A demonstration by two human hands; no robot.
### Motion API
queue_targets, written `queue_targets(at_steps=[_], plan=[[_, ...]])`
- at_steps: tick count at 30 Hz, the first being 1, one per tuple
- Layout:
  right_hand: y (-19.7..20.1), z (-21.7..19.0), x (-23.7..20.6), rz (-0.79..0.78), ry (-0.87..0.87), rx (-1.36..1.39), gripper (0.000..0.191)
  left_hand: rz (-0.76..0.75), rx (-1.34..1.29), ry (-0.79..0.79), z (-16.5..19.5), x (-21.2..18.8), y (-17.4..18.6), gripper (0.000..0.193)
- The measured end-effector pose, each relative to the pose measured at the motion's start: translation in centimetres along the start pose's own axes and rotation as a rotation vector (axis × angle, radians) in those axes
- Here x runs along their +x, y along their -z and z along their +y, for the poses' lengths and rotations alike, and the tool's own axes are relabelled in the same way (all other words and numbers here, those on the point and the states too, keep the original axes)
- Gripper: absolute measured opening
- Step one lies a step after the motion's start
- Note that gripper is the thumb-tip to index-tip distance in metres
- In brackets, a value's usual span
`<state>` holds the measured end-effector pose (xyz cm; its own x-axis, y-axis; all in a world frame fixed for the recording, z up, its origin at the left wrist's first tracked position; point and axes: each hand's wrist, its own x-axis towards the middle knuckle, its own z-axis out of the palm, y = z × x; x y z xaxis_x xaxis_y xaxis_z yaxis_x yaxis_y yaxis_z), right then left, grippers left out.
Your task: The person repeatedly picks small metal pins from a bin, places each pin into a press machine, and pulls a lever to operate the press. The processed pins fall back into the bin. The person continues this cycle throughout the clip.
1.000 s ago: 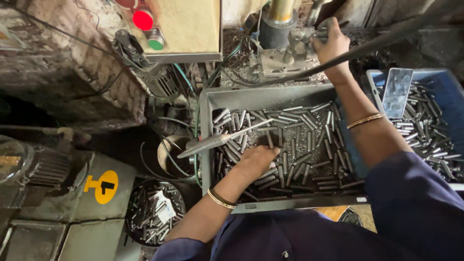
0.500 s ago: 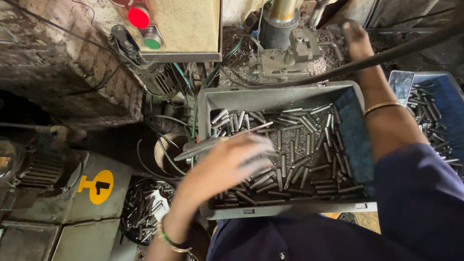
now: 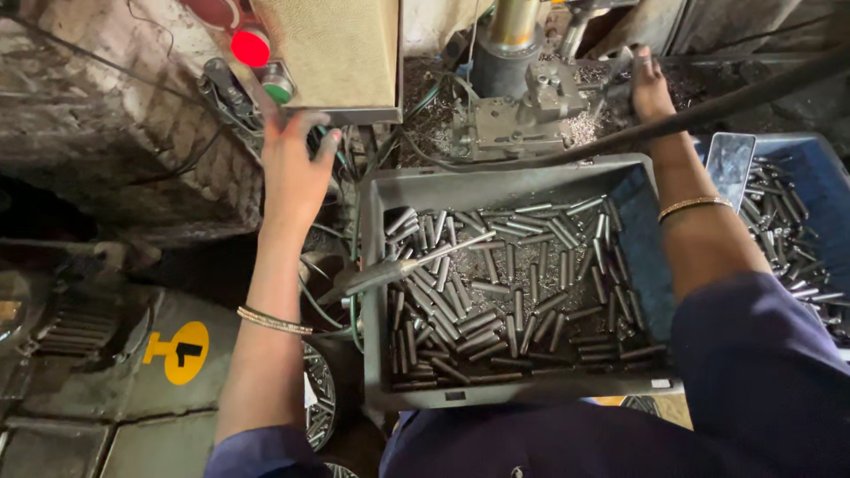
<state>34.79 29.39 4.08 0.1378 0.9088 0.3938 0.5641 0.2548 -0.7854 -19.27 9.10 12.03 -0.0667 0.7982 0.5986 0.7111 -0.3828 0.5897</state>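
Head view: left hand (image 3: 297, 168) has risen from the pins (image 3: 496, 292) in the grey tray (image 3: 381, 265); its open fingers now touch the control box (image 3: 341, 53) just below the green button (image 3: 277, 88). Right hand (image 3: 649, 87) stays on the fixture (image 3: 531, 115), fingers closed around something unclear.

I see my left hand (image 3: 297, 168) raised in the upper left of the frame, fingers spread. My right hand (image 3: 651, 88) reaches to the upper right, fingers curled.
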Motion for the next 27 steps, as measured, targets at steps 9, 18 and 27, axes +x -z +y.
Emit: queue_targets(at_steps=[9,18,27], plan=[[0.3,0.2,-0.8,-0.038,-0.320,0.411,0.072,0.075,0.000,-0.126,0.6,-0.9,-1.8,0.012],[2.3,0.7,-2.4,0.068,-0.035,1.235,0.050,-0.063,0.000,0.032,0.7,-1.1,-1.4,0.014],[-4.5,-0.5,-3.9,0.214,0.693,-0.160,0.071,-0.049,0.014,0.008,-0.2,-1.0,-1.7,0.017]])
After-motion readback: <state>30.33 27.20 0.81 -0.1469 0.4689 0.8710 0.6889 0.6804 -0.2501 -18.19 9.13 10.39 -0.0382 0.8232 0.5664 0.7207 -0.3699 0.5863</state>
